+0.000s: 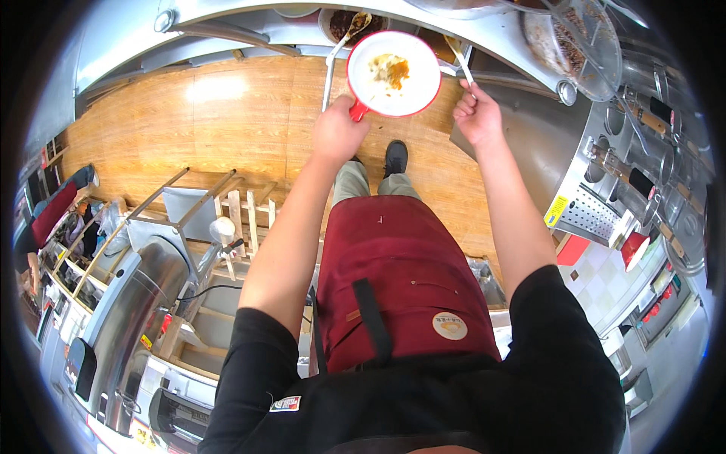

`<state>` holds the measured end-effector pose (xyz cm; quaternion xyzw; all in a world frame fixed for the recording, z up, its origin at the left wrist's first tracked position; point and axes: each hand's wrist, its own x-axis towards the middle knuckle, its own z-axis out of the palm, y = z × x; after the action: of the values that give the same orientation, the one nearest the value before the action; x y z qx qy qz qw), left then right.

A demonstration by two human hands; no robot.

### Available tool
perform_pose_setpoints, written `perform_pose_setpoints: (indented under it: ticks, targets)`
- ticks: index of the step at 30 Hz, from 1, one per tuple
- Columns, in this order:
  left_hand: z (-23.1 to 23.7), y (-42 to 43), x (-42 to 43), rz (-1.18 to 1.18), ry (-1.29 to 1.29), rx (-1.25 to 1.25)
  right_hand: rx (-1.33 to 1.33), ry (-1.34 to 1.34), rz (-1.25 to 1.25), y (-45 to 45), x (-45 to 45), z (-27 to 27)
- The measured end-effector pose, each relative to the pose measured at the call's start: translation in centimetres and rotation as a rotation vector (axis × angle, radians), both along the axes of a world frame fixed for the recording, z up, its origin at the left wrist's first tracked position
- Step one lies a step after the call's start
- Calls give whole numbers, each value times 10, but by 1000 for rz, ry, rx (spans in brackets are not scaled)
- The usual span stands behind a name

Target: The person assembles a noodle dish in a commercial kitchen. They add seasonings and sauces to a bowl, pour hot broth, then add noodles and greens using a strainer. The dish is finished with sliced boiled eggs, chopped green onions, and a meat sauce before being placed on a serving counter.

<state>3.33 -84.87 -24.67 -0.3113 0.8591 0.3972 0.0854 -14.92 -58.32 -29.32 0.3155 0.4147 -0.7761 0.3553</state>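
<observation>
My left hand (340, 131) grips the red handle of a white bowl with a red rim (422, 74). Orange and pale seasonings (391, 71) lie in the bowl. A white-handled spoon (334, 54) also runs from my left hand; its stained end is over a container of dark red-brown food (340, 21). My right hand (476, 110) pinches the white handle of another spoon (465, 62), whose tip is at a container of brownish-orange contents (437, 44) behind the bowl's right side. Part of that container is hidden by the bowl.
A steel counter edge (227, 14) curves across the front. At upper right stands a clear container of dark flakes (590, 51). Strainers with wooden handles (646, 119) hang at right. A steel cylinder (136, 306) and wooden racks (249, 221) are at left; another person (54, 213) is at far left.
</observation>
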Motion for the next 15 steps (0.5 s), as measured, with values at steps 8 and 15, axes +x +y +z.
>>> perform_pose_setpoints:
  ticks: [8,15]
  targets:
    - [67,12,62,57,-44,7,542,11,194,-55,-27,-29]
    - [164,22,88,-97,-19,-20,838,448,1384,84,133,78]
